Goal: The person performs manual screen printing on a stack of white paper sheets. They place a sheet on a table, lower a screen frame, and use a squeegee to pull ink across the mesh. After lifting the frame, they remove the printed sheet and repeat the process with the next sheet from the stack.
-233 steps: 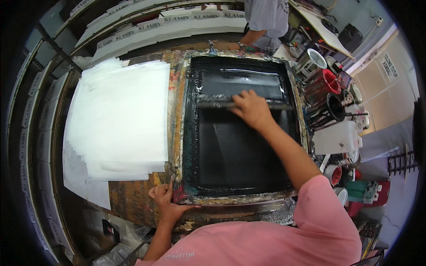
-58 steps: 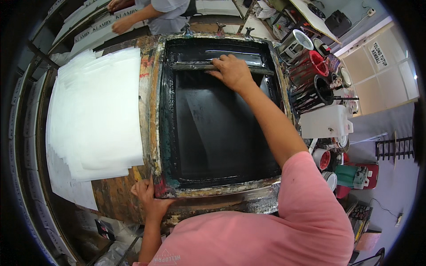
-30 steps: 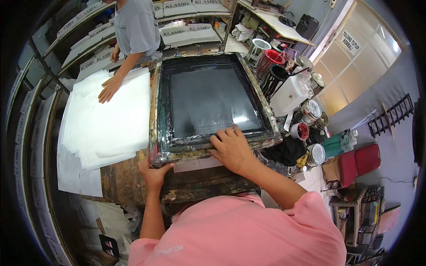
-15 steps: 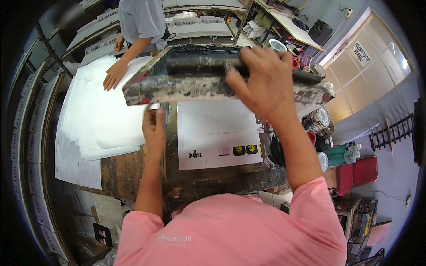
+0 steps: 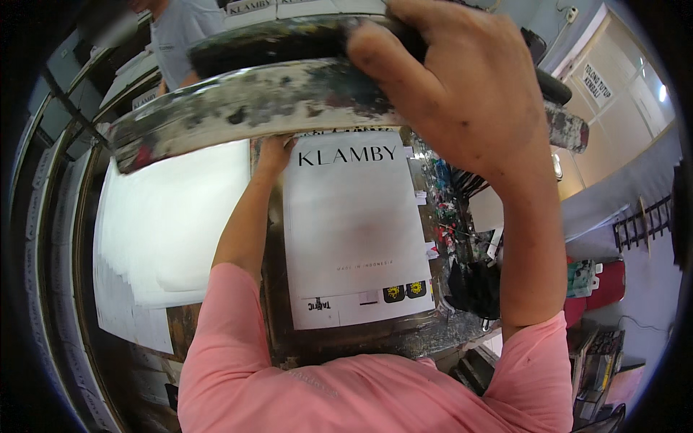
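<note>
My right hand (image 5: pixel 462 94) is closed on a raised, paint-stained screen-printing frame (image 5: pixel 245 108), tilted up across the upper view. Its thumb lies against a dark bar (image 5: pixel 281 43), perhaps a squeegee handle, behind the frame's near edge. Below, a white printed sheet (image 5: pixel 354 209) with dark lettering near its far end lies on the table. My left hand (image 5: pixel 273 155) reaches to that sheet's far left corner, its fingers drawn together at the edge and partly hidden. Under the sheet's near end shows another sheet (image 5: pixel 343 312) with black and yellow prints.
A large stack of white sheets (image 5: pixel 173 224) covers the table's left side. A person in a light shirt (image 5: pixel 186 40) stands beyond it, partly behind the frame. Drying racks (image 5: pixel 43 238) line the left. A black cloth-like thing (image 5: pixel 473 289) lies right of the sheets.
The frame has swung up and nearer in my right hand, uncovering the lettering. My left hand has moved from the frame's near edge to the sheet's far corner. The other person's hand is now hidden.
</note>
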Tool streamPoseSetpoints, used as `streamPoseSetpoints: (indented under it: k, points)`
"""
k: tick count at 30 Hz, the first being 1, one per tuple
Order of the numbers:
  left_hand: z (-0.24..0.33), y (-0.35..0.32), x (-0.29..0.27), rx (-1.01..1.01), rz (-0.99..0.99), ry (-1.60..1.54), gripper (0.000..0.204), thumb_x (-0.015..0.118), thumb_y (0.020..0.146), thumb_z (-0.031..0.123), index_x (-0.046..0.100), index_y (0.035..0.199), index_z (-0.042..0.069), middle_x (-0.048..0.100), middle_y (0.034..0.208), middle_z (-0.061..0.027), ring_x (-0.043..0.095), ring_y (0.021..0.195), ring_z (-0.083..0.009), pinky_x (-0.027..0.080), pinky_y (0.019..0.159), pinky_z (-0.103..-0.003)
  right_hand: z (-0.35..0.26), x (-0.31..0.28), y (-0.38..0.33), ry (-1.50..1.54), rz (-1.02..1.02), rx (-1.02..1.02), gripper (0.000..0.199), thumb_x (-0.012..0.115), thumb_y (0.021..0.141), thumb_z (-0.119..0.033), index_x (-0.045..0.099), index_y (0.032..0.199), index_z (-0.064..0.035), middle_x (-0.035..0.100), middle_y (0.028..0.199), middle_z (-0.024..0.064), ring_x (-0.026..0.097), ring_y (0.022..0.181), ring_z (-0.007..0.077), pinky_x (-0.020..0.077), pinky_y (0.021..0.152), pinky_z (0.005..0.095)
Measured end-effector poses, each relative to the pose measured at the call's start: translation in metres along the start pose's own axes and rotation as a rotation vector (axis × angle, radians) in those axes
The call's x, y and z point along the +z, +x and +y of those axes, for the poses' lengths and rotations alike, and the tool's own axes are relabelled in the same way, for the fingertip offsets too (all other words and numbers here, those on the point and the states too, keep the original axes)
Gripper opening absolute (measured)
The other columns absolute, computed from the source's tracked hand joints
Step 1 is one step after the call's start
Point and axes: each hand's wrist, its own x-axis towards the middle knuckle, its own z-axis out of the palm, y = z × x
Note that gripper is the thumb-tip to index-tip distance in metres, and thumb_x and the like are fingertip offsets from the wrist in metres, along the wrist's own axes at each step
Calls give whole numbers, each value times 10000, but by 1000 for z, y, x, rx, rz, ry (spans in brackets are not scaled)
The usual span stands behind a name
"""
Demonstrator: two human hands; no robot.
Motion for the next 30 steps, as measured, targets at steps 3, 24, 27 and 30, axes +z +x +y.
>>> streamPoseSetpoints:
  k: [3,24,27,30]
  points:
    - [5,-4,-6,-5,9,-60,245,765,961,253,803,1111,63,755,1156,-218,695,1077,-435,549,959,-504,2,-1,3,-32,-26,10,439,610,985,-464,747,928,-51,718,832,177,688,831,403,465,822,492]
    - [-5,-6,-18,44,-164,265,494,676,1020,359,625,1457,132,607,1488,-211,533,1386,-453,412,1161,-550,-12,9,-26,-41,133,42,504,635,933,-505,748,924,-14,718,872,162,700,881,355,436,863,476]
    - [-2,-15,-18,36,-154,172,425,695,1008,349,701,1364,118,647,1425,-223,621,1269,-442,499,1063,-534,-12,6,-26,-38,118,46,489,639,931,-494,742,925,-15,716,878,153,695,887,354,433,848,471]
    - [3,-25,-16,-32,-130,89,374,689,1013,351,745,1290,106,696,1321,-227,661,1179,-448,532,1017,-521,-10,7,-26,-50,88,52,489,648,925,-494,743,920,-14,718,877,150,695,885,358,435,837,464]
